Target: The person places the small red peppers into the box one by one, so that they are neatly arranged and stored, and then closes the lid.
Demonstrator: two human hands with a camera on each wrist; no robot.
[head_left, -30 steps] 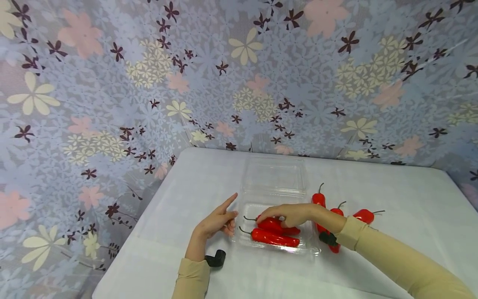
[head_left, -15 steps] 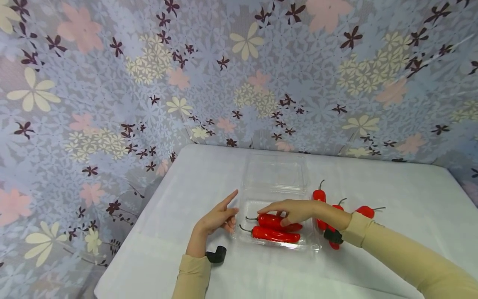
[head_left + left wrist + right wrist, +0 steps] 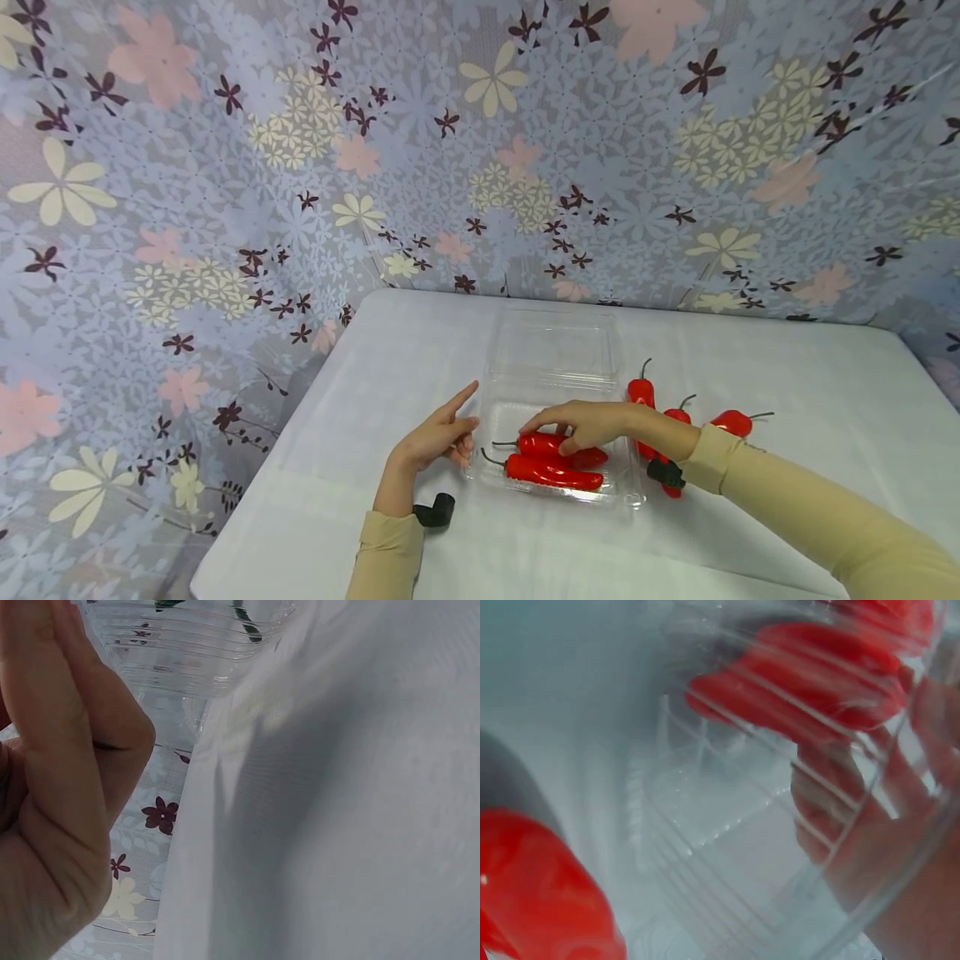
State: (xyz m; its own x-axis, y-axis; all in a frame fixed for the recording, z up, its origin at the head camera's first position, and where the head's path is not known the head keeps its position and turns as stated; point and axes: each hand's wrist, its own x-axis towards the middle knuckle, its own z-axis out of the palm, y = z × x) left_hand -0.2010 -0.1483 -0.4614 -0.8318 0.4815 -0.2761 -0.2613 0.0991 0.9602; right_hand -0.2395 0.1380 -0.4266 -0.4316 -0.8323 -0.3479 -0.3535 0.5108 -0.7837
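Note:
A clear plastic container (image 3: 624, 483) lies open with two red peppers side by side inside. My right hand (image 3: 592, 423) grips the farther pepper (image 3: 542, 445) from above, thumb on its near side; the nearer pepper (image 3: 553, 475) lies alongside. Through the ribbed clear wall, the right wrist view shows the fingers of my right hand (image 3: 900, 817) around the red pepper (image 3: 802, 682). My left hand (image 3: 433, 439) is at the container's left edge, index finger extended, the others bent. In the left wrist view, my left hand (image 3: 67, 765) is beside the clear container (image 3: 172, 645).
The container's clear lid (image 3: 552, 346) is folded back toward the wall. Right of the container several red peppers (image 3: 641, 392) lie on the white table (image 3: 810, 383), partly behind my right forearm; one (image 3: 732, 422) lies farther right. A patterned floral wall (image 3: 420, 167) stands behind.
My right hand has turned a little, its fingers closer around the farther pepper, which has shifted slightly. My left hand holds its place. The head view has tilted slightly.

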